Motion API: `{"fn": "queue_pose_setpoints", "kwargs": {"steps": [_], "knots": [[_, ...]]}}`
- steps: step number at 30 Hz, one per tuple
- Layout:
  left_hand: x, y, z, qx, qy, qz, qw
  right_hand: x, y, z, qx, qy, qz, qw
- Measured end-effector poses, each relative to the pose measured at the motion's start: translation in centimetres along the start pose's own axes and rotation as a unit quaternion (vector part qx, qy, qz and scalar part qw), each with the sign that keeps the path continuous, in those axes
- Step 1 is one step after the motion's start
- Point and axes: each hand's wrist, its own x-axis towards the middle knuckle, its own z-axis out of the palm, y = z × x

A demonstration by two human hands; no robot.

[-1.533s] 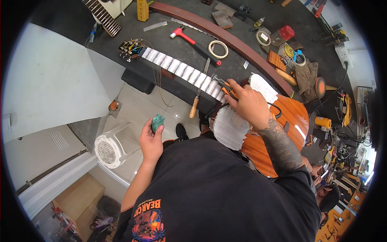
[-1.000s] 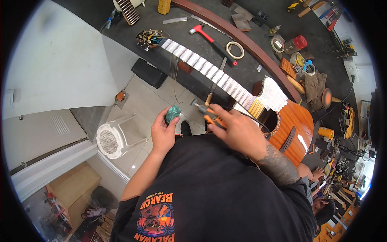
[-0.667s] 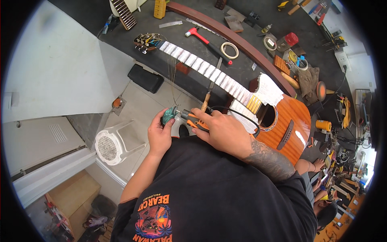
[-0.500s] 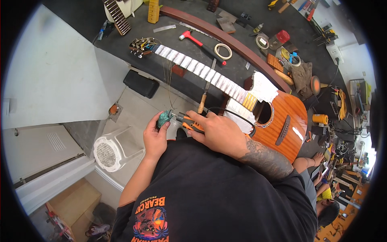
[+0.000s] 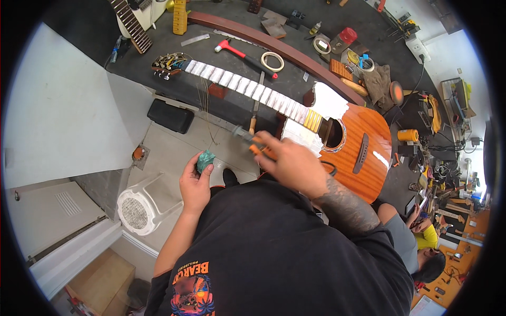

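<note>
Between its fingers and thumb, my left hand point(image 5: 194, 185) holds a rough green block of polishing compound point(image 5: 206, 159). My right hand point(image 5: 295, 164) is closed around an orange and grey rotary tool point(image 5: 262, 150), smeared by motion; a round grey tip shows at its front end. Tool and block are apart. Beyond them an acoustic guitar point(image 5: 377, 163) lies across the bench, its head at the left and body at the right. White tape covers most of its fretboard point(image 5: 247, 87), with a few bare yellowish strips near the sound hole. White sheets cover the top beside the fretboard end.
On the dark bench point(image 5: 232, 23) lie a red-handled hammer point(image 5: 245, 58), a tape roll point(image 5: 272, 61) and a wooden-handled file point(image 5: 254, 116). A white stool point(image 5: 138, 210) and black case point(image 5: 170, 116) are at the left. Another person point(image 5: 421, 253) sits at the right.
My right hand has drawn the rotary tool away from the green block and up to the right. The left hand keeps the block. The view has shifted, moving the bench slightly up and left.
</note>
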Motion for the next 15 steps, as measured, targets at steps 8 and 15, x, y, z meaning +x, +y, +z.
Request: {"fn": "queue_pose_setpoints", "kwargs": {"steps": [8, 15], "knots": [[-1.3, -0.5, 2.8, -0.01, 0.056, -0.047, 0.997, 3.5, 11.5, -2.4, -0.165, 0.113, 0.006, 0.98], [-3.2, -0.5, 5.9, -0.006, 0.078, -0.106, 0.991, 4.6, 12.7, -1.8, -0.161, 0.068, -0.074, 0.982]]}}
